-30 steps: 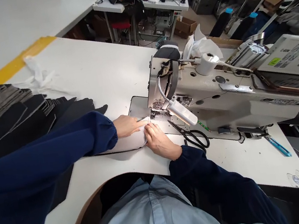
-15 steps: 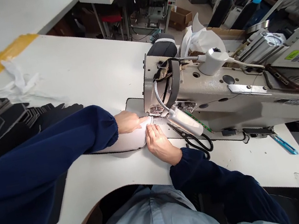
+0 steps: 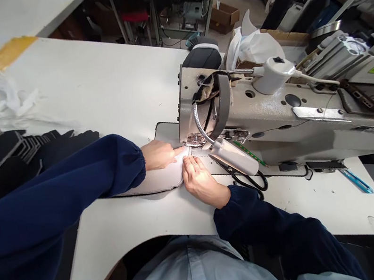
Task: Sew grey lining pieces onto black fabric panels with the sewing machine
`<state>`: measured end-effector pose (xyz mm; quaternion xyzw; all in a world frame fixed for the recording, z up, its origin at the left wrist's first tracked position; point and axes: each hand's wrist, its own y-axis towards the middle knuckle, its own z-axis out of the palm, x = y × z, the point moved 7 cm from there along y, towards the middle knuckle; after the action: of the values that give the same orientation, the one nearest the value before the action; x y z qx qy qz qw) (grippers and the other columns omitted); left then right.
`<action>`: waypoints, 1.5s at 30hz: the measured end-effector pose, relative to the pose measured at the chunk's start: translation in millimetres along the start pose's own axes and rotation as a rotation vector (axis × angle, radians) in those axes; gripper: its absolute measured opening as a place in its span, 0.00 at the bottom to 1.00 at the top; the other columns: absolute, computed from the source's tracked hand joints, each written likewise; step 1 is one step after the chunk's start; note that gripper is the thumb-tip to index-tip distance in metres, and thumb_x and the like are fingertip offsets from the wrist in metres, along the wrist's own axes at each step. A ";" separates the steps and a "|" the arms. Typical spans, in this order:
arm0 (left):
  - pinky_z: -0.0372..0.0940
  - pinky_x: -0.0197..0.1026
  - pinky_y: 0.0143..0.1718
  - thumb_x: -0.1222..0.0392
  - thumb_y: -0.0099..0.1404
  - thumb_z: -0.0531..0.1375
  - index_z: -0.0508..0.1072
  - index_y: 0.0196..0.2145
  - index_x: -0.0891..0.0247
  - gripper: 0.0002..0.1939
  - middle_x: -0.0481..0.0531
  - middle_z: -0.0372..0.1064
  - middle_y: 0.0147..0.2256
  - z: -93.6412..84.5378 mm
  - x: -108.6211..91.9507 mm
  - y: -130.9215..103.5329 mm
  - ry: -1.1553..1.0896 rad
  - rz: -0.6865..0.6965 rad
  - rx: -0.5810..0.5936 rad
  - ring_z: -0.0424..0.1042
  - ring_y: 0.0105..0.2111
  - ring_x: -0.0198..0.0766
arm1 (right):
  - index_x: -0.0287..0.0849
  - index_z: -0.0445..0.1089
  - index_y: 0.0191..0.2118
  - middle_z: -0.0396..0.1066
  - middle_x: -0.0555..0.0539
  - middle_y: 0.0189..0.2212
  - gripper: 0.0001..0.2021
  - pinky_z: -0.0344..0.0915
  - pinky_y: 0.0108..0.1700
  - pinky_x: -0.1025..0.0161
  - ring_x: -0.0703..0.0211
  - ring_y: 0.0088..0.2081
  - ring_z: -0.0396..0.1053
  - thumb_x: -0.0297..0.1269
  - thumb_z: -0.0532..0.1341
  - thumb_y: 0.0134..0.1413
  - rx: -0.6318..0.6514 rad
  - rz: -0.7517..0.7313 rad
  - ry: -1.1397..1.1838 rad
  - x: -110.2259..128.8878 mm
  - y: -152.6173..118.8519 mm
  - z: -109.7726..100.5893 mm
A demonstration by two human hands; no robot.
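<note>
A light grey fabric piece (image 3: 158, 181) with a dark edge lies on the sewing machine bed, its far end by the presser foot (image 3: 191, 143). My left hand (image 3: 160, 154) rests on top of it, index finger stretched towards the foot and the other fingers partly bent. Flat along the near right edge lies my right hand (image 3: 203, 180), fingers together and stretched out, thumb hardly visible. The sewing machine (image 3: 261, 113) stands just beyond. Black-handled scissors (image 3: 259, 184) lie right of my right hand, partly behind the machine's lamp (image 3: 236, 155).
A green pencil (image 3: 249, 152) lies under the machine arm, and a blue cutter (image 3: 357, 181) is on the right of the table. Dark cut pieces (image 3: 42, 154) are stacked at left, with white scraps (image 3: 16, 96) behind them. The table edge (image 3: 153, 239) curves near my body.
The view has shifted slightly. Both hands stay in nearly the same place on the fabric piece by the presser foot.
</note>
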<state>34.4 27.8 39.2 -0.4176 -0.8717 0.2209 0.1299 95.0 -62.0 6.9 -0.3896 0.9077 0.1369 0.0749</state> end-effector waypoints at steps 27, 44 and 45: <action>0.63 0.41 0.35 0.56 0.69 0.53 0.63 0.60 0.57 0.23 0.59 0.76 0.35 1.5 -2.2 -2.8 -0.008 -0.042 -0.045 0.74 0.34 0.47 | 0.19 0.69 0.48 0.68 0.20 0.49 0.17 0.66 0.53 0.43 0.41 0.51 0.71 0.19 0.49 0.57 0.006 0.000 -0.007 -1.2 0.3 0.1; 0.62 0.42 0.34 0.56 0.70 0.51 0.63 0.59 0.57 0.21 0.60 0.75 0.39 -5.2 -4.0 -5.4 -0.014 -0.032 0.007 0.73 0.35 0.48 | 0.18 0.68 0.48 0.68 0.18 0.50 0.15 0.67 0.53 0.43 0.41 0.50 0.71 0.19 0.52 0.57 0.021 -0.023 0.033 -4.8 0.6 -3.8; 0.62 0.42 0.34 0.56 0.71 0.50 0.64 0.59 0.58 0.20 0.60 0.75 0.40 -6.6 -5.1 -6.5 -0.004 -0.026 0.010 0.73 0.36 0.48 | 0.19 0.69 0.47 0.68 0.19 0.50 0.15 0.67 0.52 0.43 0.42 0.50 0.71 0.19 0.52 0.57 0.022 -0.022 0.029 -5.2 0.6 -4.2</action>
<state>35.9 22.0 48.0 -0.4051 -0.8763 0.2244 0.1329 98.0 -59.3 12.3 -0.4008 0.9057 0.1205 0.0674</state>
